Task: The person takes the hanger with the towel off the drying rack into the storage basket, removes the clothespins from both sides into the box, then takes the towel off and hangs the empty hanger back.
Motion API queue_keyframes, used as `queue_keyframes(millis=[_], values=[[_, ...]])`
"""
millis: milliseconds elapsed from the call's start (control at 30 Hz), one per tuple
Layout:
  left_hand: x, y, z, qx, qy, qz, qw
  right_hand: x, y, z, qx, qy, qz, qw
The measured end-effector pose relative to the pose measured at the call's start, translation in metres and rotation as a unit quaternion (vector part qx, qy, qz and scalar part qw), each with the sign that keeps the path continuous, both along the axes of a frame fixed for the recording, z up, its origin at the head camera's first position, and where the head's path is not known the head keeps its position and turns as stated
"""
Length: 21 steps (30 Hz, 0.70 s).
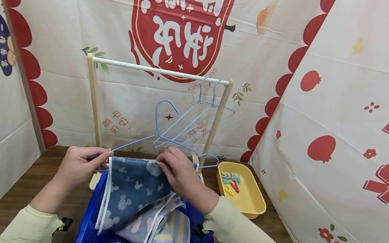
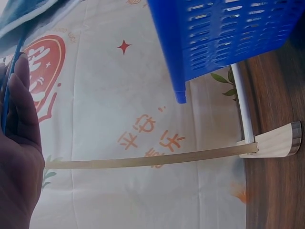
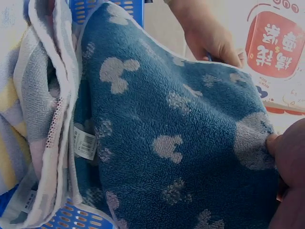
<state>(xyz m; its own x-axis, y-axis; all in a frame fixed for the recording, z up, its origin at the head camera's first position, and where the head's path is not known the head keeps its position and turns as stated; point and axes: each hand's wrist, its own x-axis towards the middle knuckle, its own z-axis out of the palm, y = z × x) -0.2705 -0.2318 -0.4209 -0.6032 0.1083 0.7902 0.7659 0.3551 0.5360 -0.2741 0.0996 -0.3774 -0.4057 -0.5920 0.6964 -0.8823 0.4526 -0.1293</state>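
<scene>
A dark blue towel (image 1: 132, 193) with pale mouse-head patterns hangs over the lower bar of a blue wire hanger (image 1: 156, 133). My left hand (image 1: 81, 161) grips the hanger's left end, beside the towel's upper left corner. In the left wrist view, the fingers of that hand (image 2: 21, 157) curl round the blue wire. My right hand (image 1: 182, 176) pinches the towel's top edge near its right side. The right wrist view shows the towel (image 3: 167, 109) spread wide, with the thumb on its pale patch. More folded towels (image 1: 168, 227), grey and yellow-striped, lie in the blue basket (image 1: 83, 223) below.
Behind the basket stands a rack with a white rail (image 1: 143, 67) and wooden posts. Two blue hangers (image 1: 213, 104) hang at its right end. A yellow tray (image 1: 250, 197) with several clothespins (image 1: 234, 184) sits on the right of the wooden table (image 1: 55, 167).
</scene>
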Motion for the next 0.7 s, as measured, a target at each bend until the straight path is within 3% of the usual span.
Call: queue_keyframes(millis=[467, 700], values=[[0.000, -0.002, -0.001, -0.002, -0.013, 0.004, 0.9999, 0.005, 0.001, 0.014, -0.041, 0.006, 0.025, 0.999], [-0.001, -0.004, 0.000, -0.013, 0.004, -0.007, 0.9999, 0.010, 0.004, 0.026, -0.083, 0.011, 0.047, 0.995]])
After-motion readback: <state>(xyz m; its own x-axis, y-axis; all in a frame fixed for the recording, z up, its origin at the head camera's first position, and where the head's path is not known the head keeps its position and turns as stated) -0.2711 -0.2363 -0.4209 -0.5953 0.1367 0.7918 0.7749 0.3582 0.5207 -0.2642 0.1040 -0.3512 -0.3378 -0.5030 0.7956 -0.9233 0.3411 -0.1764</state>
